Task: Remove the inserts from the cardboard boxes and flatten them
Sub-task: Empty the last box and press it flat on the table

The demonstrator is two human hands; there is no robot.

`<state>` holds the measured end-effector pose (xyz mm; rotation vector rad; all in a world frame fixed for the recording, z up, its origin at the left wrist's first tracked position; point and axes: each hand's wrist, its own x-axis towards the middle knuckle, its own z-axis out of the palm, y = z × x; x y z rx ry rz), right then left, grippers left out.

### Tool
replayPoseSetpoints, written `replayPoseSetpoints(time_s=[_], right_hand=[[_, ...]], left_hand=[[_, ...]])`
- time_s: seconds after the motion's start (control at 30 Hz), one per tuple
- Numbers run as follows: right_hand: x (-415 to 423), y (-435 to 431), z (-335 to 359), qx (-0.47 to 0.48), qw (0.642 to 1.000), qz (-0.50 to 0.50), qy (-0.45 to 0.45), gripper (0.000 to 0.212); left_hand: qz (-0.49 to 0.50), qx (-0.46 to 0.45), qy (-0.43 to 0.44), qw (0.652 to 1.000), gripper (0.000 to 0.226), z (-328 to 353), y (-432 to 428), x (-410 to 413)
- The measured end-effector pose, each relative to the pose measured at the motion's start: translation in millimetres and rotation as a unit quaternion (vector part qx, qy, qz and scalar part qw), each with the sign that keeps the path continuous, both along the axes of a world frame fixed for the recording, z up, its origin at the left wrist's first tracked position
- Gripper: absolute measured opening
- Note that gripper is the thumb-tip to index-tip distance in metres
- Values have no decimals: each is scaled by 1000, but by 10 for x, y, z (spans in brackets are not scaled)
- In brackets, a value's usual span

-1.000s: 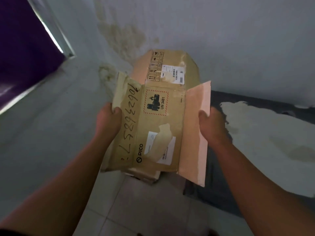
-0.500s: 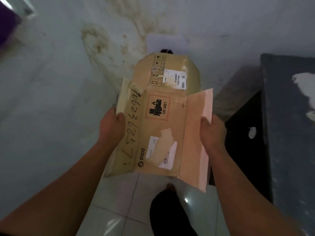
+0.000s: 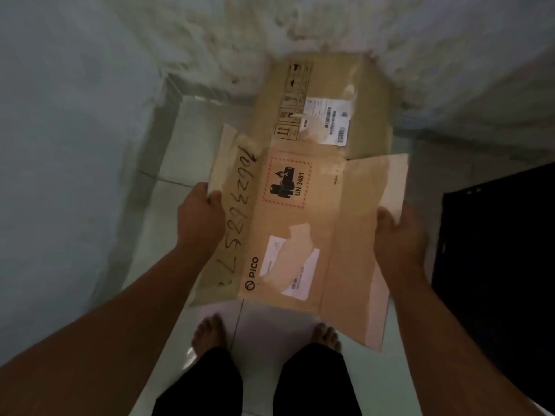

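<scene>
Cardboard fills the middle of the view: a flattened brown cardboard box point(image 3: 300, 223) is held in the air between two hands, opened out into a creased sheet with its printed outer face up. The left hand point(image 3: 199, 217) grasps the box's left flap at the edge, thumb on top and fingers hidden underneath; the right hand point(image 3: 399, 232) grasps the right flap the same way. On the left flap runs a long handwritten number point(image 3: 237, 217) in dark marker, partly under a strip of pale tape. On the box's middle panel sit a red dashed hazard label point(image 3: 286, 186) reading UN 3481, a black PICO logo point(image 3: 252, 273) and a torn white paper label point(image 3: 291, 265). The far panel of the box carries black handling symbols and a white barcode sticker point(image 3: 329, 120), and it angles away towards a stained pale wall point(image 3: 210, 31); whether its far end touches anything cannot be told. Below the box's near edge stand the person's two bare feet point(image 3: 208, 331) on a pale tiled floor point(image 3: 270, 328), with black trouser legs point(image 3: 315, 382) nearer the camera. Right of the box stands a large black object point(image 3: 495, 265), too dark to identify.
</scene>
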<state>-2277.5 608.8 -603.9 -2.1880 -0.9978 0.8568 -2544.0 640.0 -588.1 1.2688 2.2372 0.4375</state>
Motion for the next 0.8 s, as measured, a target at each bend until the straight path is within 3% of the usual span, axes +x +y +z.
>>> replayPoseSetpoints(time_s=[0.2, 0.43, 0.5, 0.6, 0.67, 0.8], right_hand=[[-179, -76, -1088, -20, 999, -13, -42, 20], [3, -104, -1727, -69, 993, -61, -71, 35], [73, -97, -1868, -106, 989, -69, -79, 44], [46, 4, -2027, -162, 979, -78, -100, 62], [-40, 72, -2083, -208, 968, -81, -119, 75], [-69, 85, -2197, -220, 966, -59, -126, 77]], left_hand=[[-15, -50, -5, 999, 26, -1133, -58, -247], [-5, -96, -5, 995, 33, -1768, 140, -369], [-9, -130, -30, 991, 51, -1941, 203, -404], [-14, -186, -43, 981, 94, -2132, 279, -332], [-12, -201, -28, 979, 104, -2213, 282, -263], [-11, -159, -97, 982, 106, -2347, 247, -233]])
